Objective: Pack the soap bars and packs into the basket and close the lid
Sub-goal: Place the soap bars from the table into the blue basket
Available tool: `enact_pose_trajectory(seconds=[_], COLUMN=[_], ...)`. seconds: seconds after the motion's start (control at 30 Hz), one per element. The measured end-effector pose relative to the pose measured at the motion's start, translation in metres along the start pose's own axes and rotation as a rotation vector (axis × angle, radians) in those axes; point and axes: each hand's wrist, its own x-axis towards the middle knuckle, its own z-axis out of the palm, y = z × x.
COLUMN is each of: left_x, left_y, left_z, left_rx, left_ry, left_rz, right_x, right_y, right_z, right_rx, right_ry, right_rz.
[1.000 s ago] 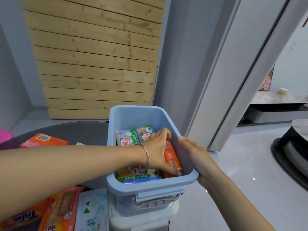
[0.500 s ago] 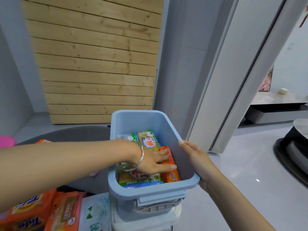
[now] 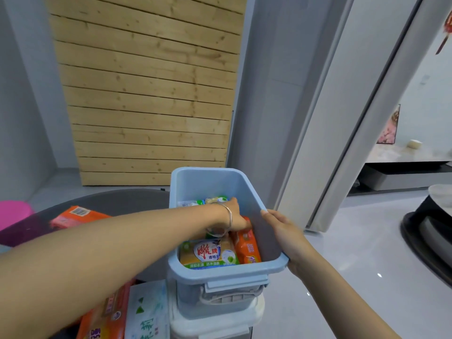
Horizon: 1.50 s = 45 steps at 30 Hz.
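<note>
At the far left an orange soap pack [image 3: 75,215] lies on the dark desk [image 3: 127,201]. Nearer the camera are 2 more: an orange wrapped pack [image 3: 107,314] and a white-green pack [image 3: 146,311]. The left hand [image 3: 236,216] reaches down into the blue basket [image 3: 208,184] — its fingers are hidden among the contents, so I cannot tell its grip. Inside lie a yellow soap bar [image 3: 210,253] and an orange bar [image 3: 247,245]. The right hand [image 3: 286,238] lies flat against the basket's right wall — fingers straight, grasping nothing.
</note>
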Motion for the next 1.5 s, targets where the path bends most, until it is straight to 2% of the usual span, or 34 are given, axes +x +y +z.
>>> enact_pose_trajectory(seconds=[0.13,0.33,0.43,0.53,0.6,0.67,0.73,0.83,0.93,1.07,1.23,1.3,1.4,1.5], left_x=[0.01,0.018,0.01,-0.013,-0.035,-0.062,-0.081,-0.098,-0.11,-0.145,-0.179,-0.189,-0.199,-0.203], left_y=[0.012,0.009,0.007,0.004,-0.002,-0.011,-0.02,-0.029,-0.052,-0.101,-0.151,-0.164,-0.175,-0.184], left_z=[0.004,0.009,0.007,-0.018,-0.043,-0.067,-0.081,-0.081,-0.078,-0.082,-0.059,-0.044,-0.026,-0.011], left_rx=[-0.181,-0.178,-0.219,-0.153,-0.193,-0.335,-0.481,-0.674,-0.575,-0.598,-0.645,-0.62,-0.608,-0.531], left_ry=[-0.275,-0.326,-0.259,0.005,0.143,0.184,0.224,0.288,0.394,0.689,0.752,0.736,0.747,0.697], left_rz=[-0.217,-0.299,-0.228,-0.013,0.186,0.34,0.395,0.35,0.291,0.283,0.182,0.149,0.152,0.137], right_x=[0.002,0.003,0.005,0.008,0.006,0.002,-0.006,-0.006,0.003,0.025,0.036,0.035,0.037,0.036], right_y=[0.001,0.002,0.002,0.002,-0.002,-0.011,-0.028,-0.052,-0.063,-0.054,-0.056,-0.054,-0.054,-0.045], right_z=[0.0,0.0,-0.001,-0.001,-0.001,-0.001,0.005,0.015,0.024,0.027,0.024,0.024,0.021,0.023], right_rx=[-0.011,-0.054,-0.078,-0.154,-0.24,-0.292,-0.247,-0.126,-0.207,-0.461,-0.538,-0.545,-0.498,-0.619], right_ry=[0.013,0.012,0.013,0.031,0.087,0.114,-0.007,-0.277,-0.464,-0.662,-0.956,-0.997,-0.951,-0.949], right_rz=[-0.008,0.018,0.018,-0.031,-0.137,-0.333,-0.464,-0.463,-0.323,-0.088,0.076,0.087,0.094,0.119])
